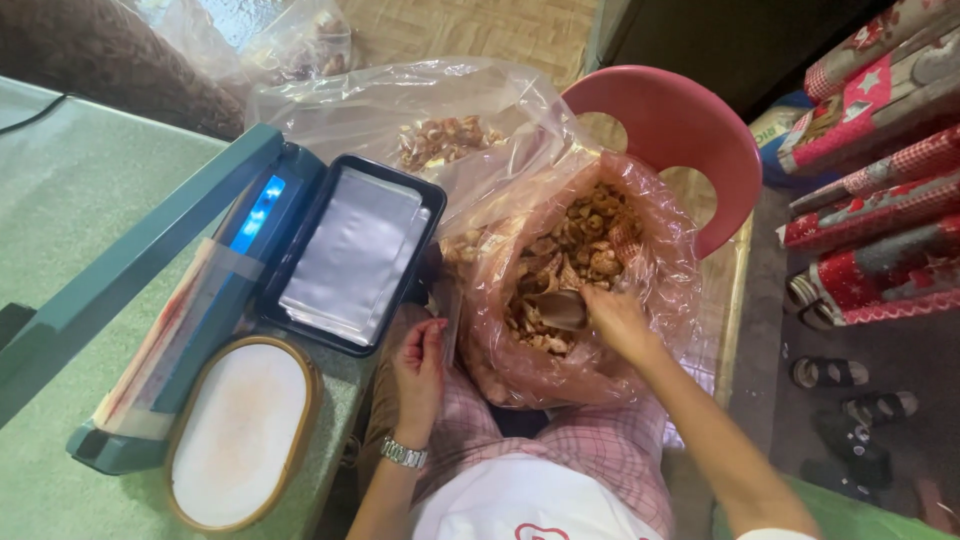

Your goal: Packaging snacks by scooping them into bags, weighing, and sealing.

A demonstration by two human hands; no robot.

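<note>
Head view: my green desk point(70, 200) carries a teal sealer point(180, 290) and an oval tin point(240, 430); red patterned rolls point(870, 200) lie at right. My right hand point(615, 320) grips a scoop point(555, 308) inside the pink bag of snacks point(570, 280) on my lap. My left hand point(420, 365) pinches a small clear bag point(447, 320).

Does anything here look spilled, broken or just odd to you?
Nothing looks spilled or broken. The right hand dips a scoop into a pink bag of fried snacks; the left hand holds a small clear bag beside it. The only untidy thing: sandals scattered on the floor.
</note>
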